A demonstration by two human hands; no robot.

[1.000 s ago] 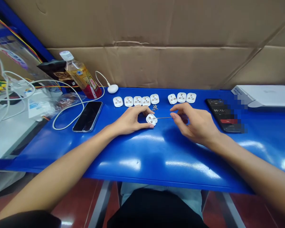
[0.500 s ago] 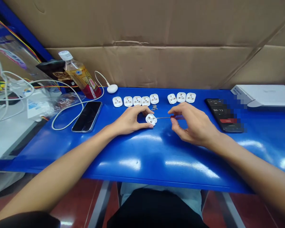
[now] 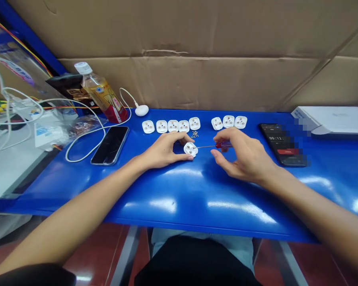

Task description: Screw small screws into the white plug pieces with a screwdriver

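Observation:
My left hand (image 3: pixel 164 150) grips a white plug piece (image 3: pixel 190 149) against the blue table (image 3: pixel 179 190), fingers curled round it. My right hand (image 3: pixel 241 155) pinches a small screwdriver with a red handle (image 3: pixel 222 145); its thin shaft points left into the plug piece. Behind the hands lies a row of several white plug pieces (image 3: pixel 171 126), with three more (image 3: pixel 229 121) to the right. A small heap of screws (image 3: pixel 194 134) sits just behind the held piece.
A dark phone (image 3: pixel 111 145) and a white cable (image 3: pixel 86 131) lie at the left, beside a drink bottle (image 3: pixel 103 94). Another phone showing a timer (image 3: pixel 282 143) and a white box (image 3: pixel 334 119) are at the right. Cardboard walls off the back.
My right hand's fingers have shifted on the screwdriver handle, rolling it between them. The left hand and plug piece stay put.

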